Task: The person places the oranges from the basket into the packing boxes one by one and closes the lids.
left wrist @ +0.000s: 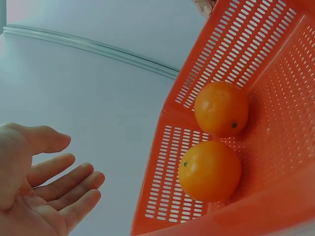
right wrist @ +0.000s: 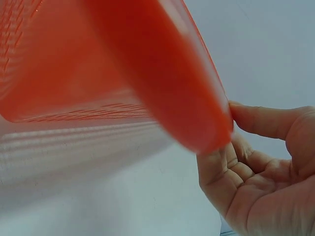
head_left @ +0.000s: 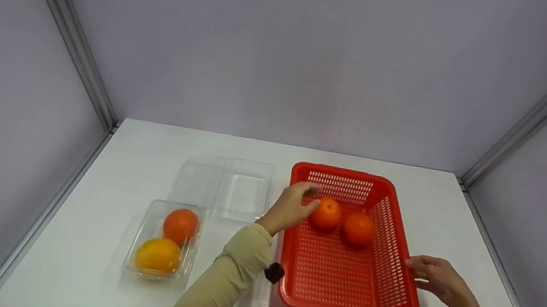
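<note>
The left hand (head_left: 292,207) hangs with loose fingers, holding nothing, right beside the near orange (head_left: 325,213) in the basket (head_left: 393,301), while the right hand (head_left: 438,280) touches the basket's rim with loose fingers and should steady it.

We see a white table (head_left: 111,154) walled on three sides by pale panels. On it sit a red slotted basket (head_left: 395,288) toward the right, a clear plastic tray (head_left: 135,241) near the front left, and an open clear lid or second clear tray (head_left: 242,191) just behind it, between tray and basket.
</note>
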